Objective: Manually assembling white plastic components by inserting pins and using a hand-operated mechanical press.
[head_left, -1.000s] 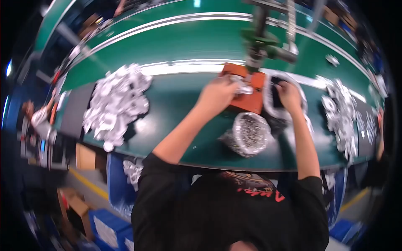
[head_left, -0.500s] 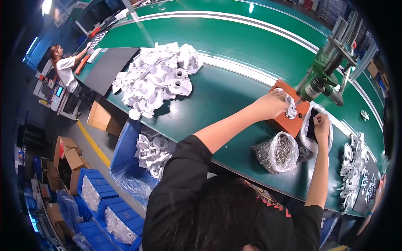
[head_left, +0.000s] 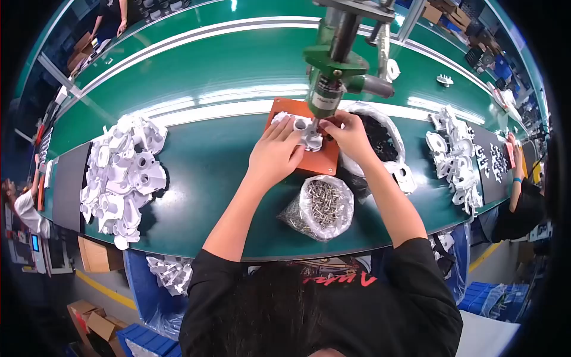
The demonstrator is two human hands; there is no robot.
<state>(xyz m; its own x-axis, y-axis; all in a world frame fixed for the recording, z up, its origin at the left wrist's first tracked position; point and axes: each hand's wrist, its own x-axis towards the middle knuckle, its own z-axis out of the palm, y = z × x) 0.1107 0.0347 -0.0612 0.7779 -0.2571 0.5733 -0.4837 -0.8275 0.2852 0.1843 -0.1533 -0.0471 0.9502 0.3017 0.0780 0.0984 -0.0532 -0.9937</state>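
Head view | white cast housing point(head_left: 311, 141) on orange fixture block point(head_left: 324, 163), beneath green spindle press point(head_left: 336, 63) | left hand point(head_left: 275, 152): fingers extended, thumb apart, resting on housing | right hand point(head_left: 351, 138): fingertips bunched at housing's right edge; cannot tell what they pinch | clear bag point(head_left: 295, 218) of screws point(head_left: 325, 201) near block

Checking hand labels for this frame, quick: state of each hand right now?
Left hand: open, fingers extended against the white part on the orange block.
Right hand: fingertips bunched at that part; whether they pinch anything can't be told.
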